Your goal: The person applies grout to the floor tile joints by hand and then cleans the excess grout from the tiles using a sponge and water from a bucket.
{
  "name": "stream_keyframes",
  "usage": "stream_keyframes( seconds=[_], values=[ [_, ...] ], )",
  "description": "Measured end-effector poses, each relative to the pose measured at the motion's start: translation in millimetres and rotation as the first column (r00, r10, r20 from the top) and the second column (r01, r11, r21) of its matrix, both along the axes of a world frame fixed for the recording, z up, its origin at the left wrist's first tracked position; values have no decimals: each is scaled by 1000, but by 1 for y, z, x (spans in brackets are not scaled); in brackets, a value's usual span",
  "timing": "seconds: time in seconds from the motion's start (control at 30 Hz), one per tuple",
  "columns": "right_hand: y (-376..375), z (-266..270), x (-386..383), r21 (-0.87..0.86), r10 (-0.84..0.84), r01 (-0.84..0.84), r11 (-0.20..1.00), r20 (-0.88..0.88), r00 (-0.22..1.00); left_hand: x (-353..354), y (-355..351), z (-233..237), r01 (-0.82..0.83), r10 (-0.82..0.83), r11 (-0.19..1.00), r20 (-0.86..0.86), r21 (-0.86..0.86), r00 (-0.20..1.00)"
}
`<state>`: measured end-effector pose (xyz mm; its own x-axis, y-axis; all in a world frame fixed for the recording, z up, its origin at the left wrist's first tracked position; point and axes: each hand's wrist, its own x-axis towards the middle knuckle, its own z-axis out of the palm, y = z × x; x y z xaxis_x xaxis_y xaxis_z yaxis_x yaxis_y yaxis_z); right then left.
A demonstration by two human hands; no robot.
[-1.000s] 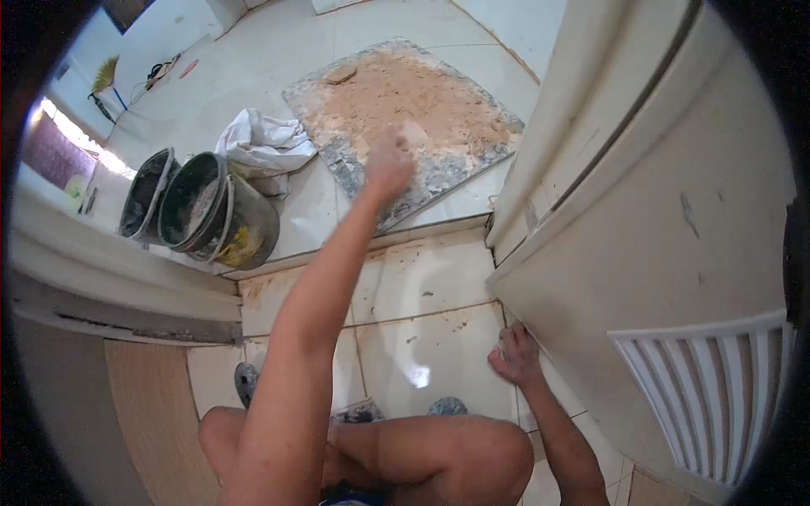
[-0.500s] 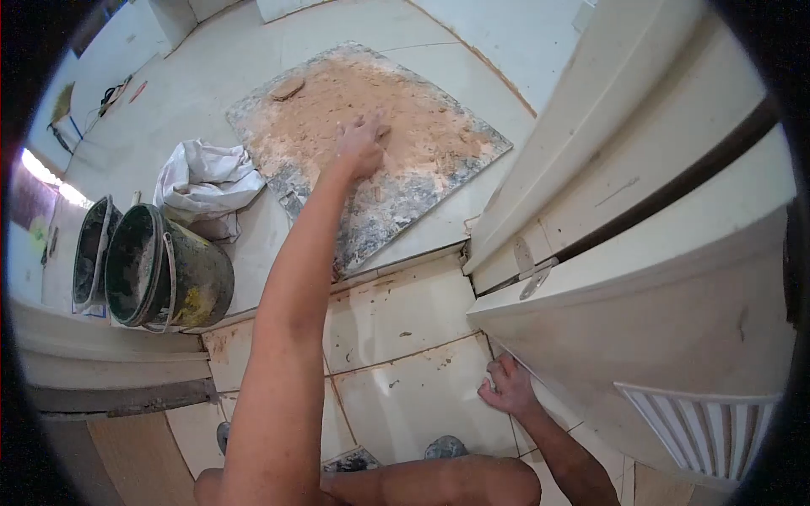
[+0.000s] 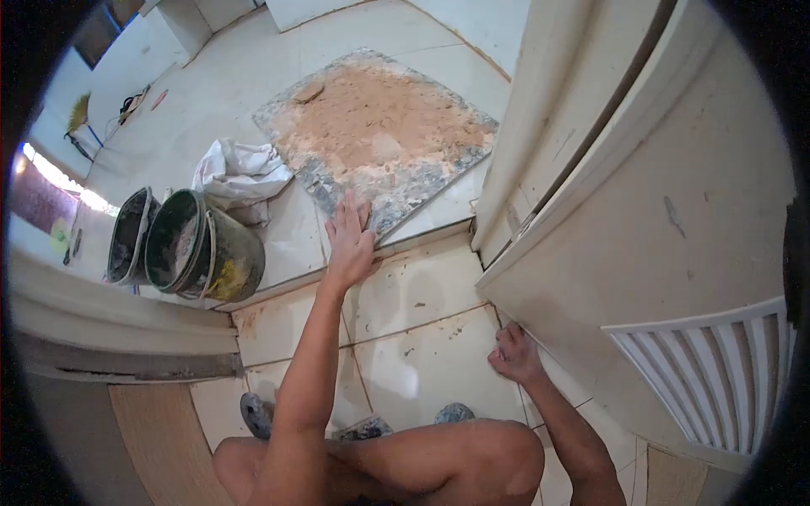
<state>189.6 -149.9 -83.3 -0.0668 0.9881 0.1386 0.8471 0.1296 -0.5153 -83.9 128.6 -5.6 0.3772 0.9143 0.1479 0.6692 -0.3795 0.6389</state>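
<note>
Seen from my own head, looking down as I crouch in a doorway. My left hand (image 3: 348, 240) is stretched out ahead of me, palm down and open, fingers spread flat on the floor (image 3: 422, 354) where the dusty tiles meet the step into the next room. My fingertips touch, or all but touch, the near corner of a grey board (image 3: 337, 181) lying on the far room's floor, its middle heaped with sandy powder (image 3: 380, 122). My right hand (image 3: 515, 352) is low at my right side, fingers curled shut into a loose fist against the bottom edge of a pale door (image 3: 675, 211); I cannot tell whether it grips anything. A slatted vent (image 3: 709, 371) sits in the door's lower corner. Left of the board lies a crumpled white cloth (image 3: 240, 173), and just beside it two dirty buckets (image 3: 202, 244) lean together at the step's left end. My bare knee (image 3: 439, 455) fills the bottom edge. Risks, as I judge them: the tiles under my left palm are gritty, so weight on that arm could make it skid forward into the board's rough corner. If the door swings, it could pinch my right knuckles at its bottom edge. The leaning buckets could tip if bumped.
</note>
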Motion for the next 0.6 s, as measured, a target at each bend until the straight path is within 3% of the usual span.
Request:
stream_keyframes(
  seconds=[0.03,0.17,0.37,0.4,0.47,0.53,0.6],
  values=[
    [-1,-2,0,-7,8,-9,1000,-11,1000,-4,-10,1,-29,26,997,-42,-65,999],
    [2,-5,-3,160,18,-20,987,16,1000,-7,-19,6,-85,78,996,-270,-15,960],
    [0,10,-3,100,-21,15,995,57,998,-14,-31,19,11,37,995,-451,103,892],
    [0,11,-3,116,-26,15,993,96,995,-20,-23,13,14,34,995,-458,101,888],
    [-3,8,-5,124,-29,13,992,128,991,-31,-5,-6,-1,20,997,-252,77,968],
    [-2,3,-5,-15,-56,56,998,-2,998,-26,-12,1,27,-7,995,-212,94,977],
    [-1,1,-3,67,-40,37,997,30,999,-18,-20,6,61,-43,992,-166,107,985]
  ],
)
